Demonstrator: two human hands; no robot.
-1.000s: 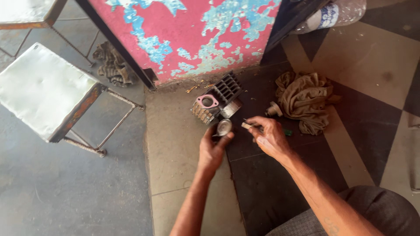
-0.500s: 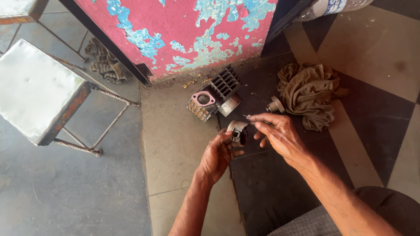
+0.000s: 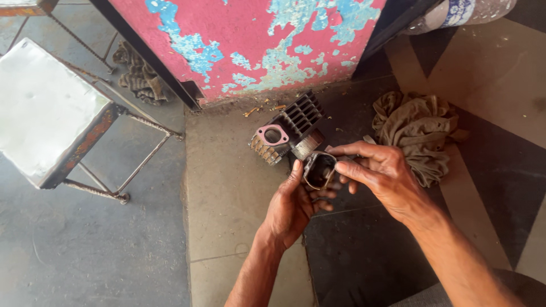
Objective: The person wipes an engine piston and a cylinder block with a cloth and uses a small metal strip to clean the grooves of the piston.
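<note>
two hands on one piston (image 3: 319,169): left hand (image 3: 293,207) cups it hollow-side up, right hand (image 3: 382,173) pinches its rim, steadying it above the floor, near finned engine cylinder (image 3: 287,132).

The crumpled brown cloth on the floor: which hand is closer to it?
Right. The right hand is just beside the cloth, while the left hand holds the piston farther away.

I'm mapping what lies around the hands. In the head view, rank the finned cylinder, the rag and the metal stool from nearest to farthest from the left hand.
1. Finned cylinder: on the floor just above the left hand.
2. Rag: crumpled on the floor to the right, beyond the right hand.
3. Metal stool: far left.
</note>
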